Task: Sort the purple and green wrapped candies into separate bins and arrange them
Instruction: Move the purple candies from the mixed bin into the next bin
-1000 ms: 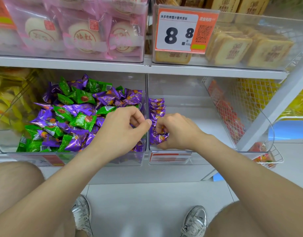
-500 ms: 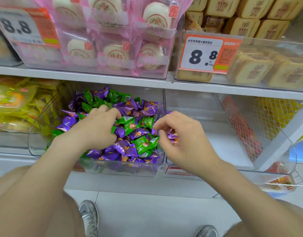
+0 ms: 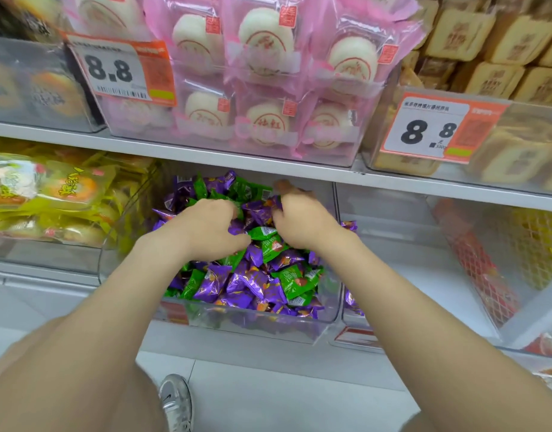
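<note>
A clear bin (image 3: 252,322) on the lower shelf holds a mixed pile of purple candies (image 3: 212,283) and green candies (image 3: 295,280). Both my hands are down in this pile, near its back. My left hand (image 3: 206,229) has its fingers curled and pinches a purple candy (image 3: 236,227) against the thumb. My right hand (image 3: 299,219) curls its fingers round a purple candy (image 3: 277,202) at the far side of the pile. The clear bin to the right (image 3: 393,275) holds a few purple candies (image 3: 349,226) along its left wall, partly hidden by my right forearm.
The shelf edge (image 3: 268,165) hangs low over the back of both bins. Above it stand pink-wrapped cakes (image 3: 262,88) and price tags (image 3: 430,129). Yellow packs (image 3: 50,194) fill the bin on the left. A mesh divider (image 3: 486,260) bounds the right bin. My shoe (image 3: 175,400) is on the floor.
My right hand left the right bin and moved left into the mixed pile. My left hand reached deeper toward the back of the pile. The camera moved closer and to the left.
</note>
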Demonstrator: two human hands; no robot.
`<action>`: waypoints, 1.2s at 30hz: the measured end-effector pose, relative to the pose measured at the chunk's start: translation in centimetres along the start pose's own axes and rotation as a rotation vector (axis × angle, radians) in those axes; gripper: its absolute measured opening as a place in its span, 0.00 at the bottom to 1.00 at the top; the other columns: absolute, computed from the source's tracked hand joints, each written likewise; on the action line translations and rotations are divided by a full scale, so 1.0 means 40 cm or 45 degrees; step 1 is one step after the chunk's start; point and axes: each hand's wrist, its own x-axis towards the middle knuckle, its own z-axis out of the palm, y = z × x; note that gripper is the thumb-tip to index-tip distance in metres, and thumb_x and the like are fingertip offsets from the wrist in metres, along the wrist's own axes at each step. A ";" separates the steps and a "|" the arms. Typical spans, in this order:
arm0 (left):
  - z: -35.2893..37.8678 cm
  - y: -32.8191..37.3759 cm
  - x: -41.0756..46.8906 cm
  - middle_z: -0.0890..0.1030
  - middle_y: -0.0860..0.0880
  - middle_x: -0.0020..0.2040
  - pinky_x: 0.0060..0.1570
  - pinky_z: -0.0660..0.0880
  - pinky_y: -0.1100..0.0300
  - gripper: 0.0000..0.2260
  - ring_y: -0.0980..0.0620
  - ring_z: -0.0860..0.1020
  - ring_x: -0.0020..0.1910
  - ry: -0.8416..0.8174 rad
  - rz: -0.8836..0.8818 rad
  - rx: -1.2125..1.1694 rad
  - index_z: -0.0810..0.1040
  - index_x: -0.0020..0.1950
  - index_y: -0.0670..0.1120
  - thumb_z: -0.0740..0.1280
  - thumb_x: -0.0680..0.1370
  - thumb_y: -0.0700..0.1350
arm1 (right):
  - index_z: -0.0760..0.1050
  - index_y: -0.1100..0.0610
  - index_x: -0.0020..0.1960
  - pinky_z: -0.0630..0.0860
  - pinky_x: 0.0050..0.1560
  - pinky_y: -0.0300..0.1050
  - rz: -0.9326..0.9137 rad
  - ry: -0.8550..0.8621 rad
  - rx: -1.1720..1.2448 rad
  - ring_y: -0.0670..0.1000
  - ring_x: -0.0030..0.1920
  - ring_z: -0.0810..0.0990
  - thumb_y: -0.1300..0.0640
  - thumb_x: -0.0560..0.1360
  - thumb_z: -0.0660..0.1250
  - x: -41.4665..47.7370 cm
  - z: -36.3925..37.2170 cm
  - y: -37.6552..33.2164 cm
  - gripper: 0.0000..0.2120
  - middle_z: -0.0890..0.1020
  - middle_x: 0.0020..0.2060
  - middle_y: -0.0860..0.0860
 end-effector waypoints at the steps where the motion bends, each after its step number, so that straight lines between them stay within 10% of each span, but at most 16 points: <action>1: 0.003 -0.005 0.005 0.82 0.46 0.56 0.59 0.79 0.47 0.24 0.42 0.80 0.58 0.019 -0.015 -0.012 0.78 0.65 0.45 0.71 0.78 0.61 | 0.68 0.60 0.73 0.77 0.59 0.56 -0.001 -0.025 0.010 0.66 0.62 0.78 0.59 0.81 0.63 0.018 0.011 0.005 0.21 0.80 0.61 0.65; 4: 0.017 -0.012 0.013 0.81 0.48 0.55 0.57 0.80 0.45 0.23 0.41 0.81 0.56 0.060 -0.035 0.005 0.78 0.65 0.51 0.71 0.76 0.63 | 0.69 0.54 0.76 0.77 0.63 0.56 -0.016 -0.048 -0.020 0.66 0.65 0.77 0.54 0.80 0.66 0.051 0.043 0.013 0.24 0.79 0.65 0.62; 10: 0.038 0.013 0.012 0.81 0.48 0.51 0.53 0.80 0.44 0.26 0.42 0.80 0.52 0.016 -0.065 0.009 0.78 0.58 0.46 0.78 0.71 0.62 | 0.81 0.52 0.52 0.81 0.55 0.54 -0.016 0.026 -0.087 0.63 0.55 0.81 0.50 0.74 0.74 0.053 0.035 0.008 0.10 0.84 0.52 0.56; 17: 0.026 0.016 -0.049 0.80 0.56 0.41 0.54 0.79 0.50 0.11 0.47 0.80 0.49 0.252 -0.069 -0.216 0.85 0.54 0.53 0.80 0.72 0.46 | 0.80 0.56 0.67 0.71 0.60 0.43 -0.211 0.163 0.204 0.56 0.61 0.80 0.51 0.82 0.68 -0.102 -0.053 -0.008 0.16 0.86 0.58 0.53; 22: 0.007 0.058 -0.114 0.79 0.55 0.37 0.43 0.70 0.69 0.15 0.60 0.76 0.39 0.635 0.081 -0.528 0.83 0.47 0.57 0.70 0.74 0.35 | 0.83 0.50 0.53 0.71 0.43 0.38 -0.173 0.096 0.352 0.46 0.35 0.78 0.47 0.82 0.68 -0.229 -0.138 0.023 0.08 0.82 0.34 0.43; 27: 0.019 0.178 -0.166 0.75 0.45 0.48 0.39 0.75 0.59 0.18 0.45 0.80 0.42 0.370 0.152 -0.987 0.86 0.50 0.60 0.64 0.79 0.36 | 0.83 0.54 0.56 0.85 0.44 0.57 -0.019 0.008 0.814 0.58 0.38 0.86 0.56 0.78 0.76 -0.307 -0.197 0.084 0.08 0.86 0.40 0.53; 31: 0.046 0.248 -0.182 0.81 0.50 0.49 0.51 0.78 0.57 0.05 0.55 0.81 0.47 0.289 0.282 -1.068 0.86 0.45 0.60 0.72 0.79 0.50 | 0.81 0.58 0.52 0.85 0.44 0.63 0.022 -0.059 0.912 0.63 0.37 0.87 0.61 0.74 0.80 -0.357 -0.217 0.130 0.10 0.86 0.40 0.60; 36: 0.068 0.282 -0.160 0.83 0.57 0.51 0.49 0.78 0.58 0.12 0.57 0.79 0.43 0.260 0.239 -1.198 0.87 0.44 0.57 0.67 0.84 0.50 | 0.79 0.65 0.51 0.82 0.36 0.50 0.114 -0.232 0.984 0.61 0.36 0.86 0.67 0.74 0.77 -0.392 -0.259 0.231 0.09 0.85 0.38 0.65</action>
